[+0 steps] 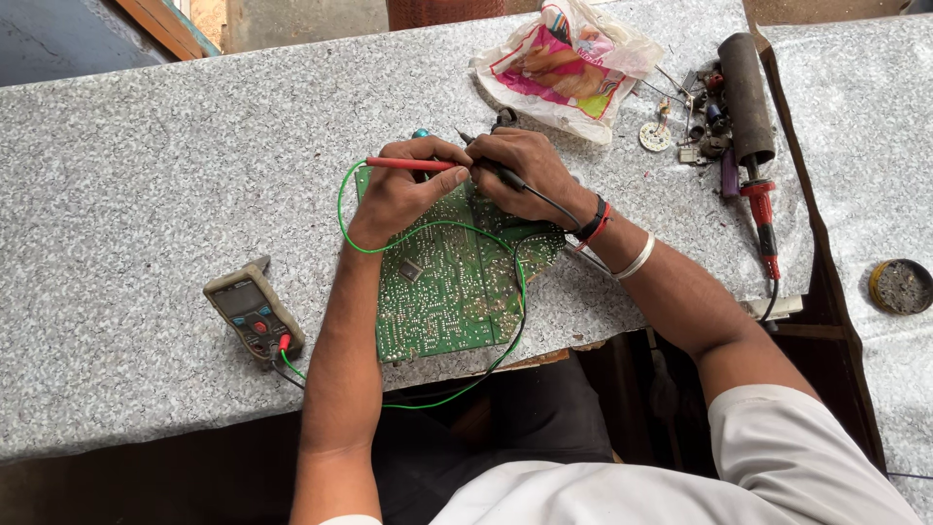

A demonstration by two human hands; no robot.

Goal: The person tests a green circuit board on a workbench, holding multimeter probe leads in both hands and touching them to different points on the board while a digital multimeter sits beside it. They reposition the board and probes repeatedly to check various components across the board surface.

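Left hand: the left hand (397,194) rests on the upper left part of the board, fingers curled around a red test probe (408,164) that lies nearly level, tip pointing right.
Right hand: the right hand (525,167) sits just beside the left, fingers pinched on a black test probe (498,171) angled toward the same spot; the two probe tips nearly meet between the thumbs.
Worktable: a grey speckled worktable (146,165) fills most of the view, its near edge running above the person's lap.
Circuit board: a green circuit board (452,287) lies solder side up at the table's middle, its lower end reaching the near edge, under both hands.
Plastic bag: a crumpled clear bag with pink print (569,63) sits at the far edge, beyond the hands.
Soldering iron: a soldering iron with a dark barrel and red grip (753,146) lies to the right, well apart from the board.
Multimeter: a grey handheld multimeter (253,311) lies left of the board, near the left forearm.
Leads: a green lead (342,209) loops from the meter around the board; a black lead (554,202) trails from the black probe.
Loose parts: small components (695,117) cluster beside the iron.
Round tin: a round tin (901,286) sits at the far right.
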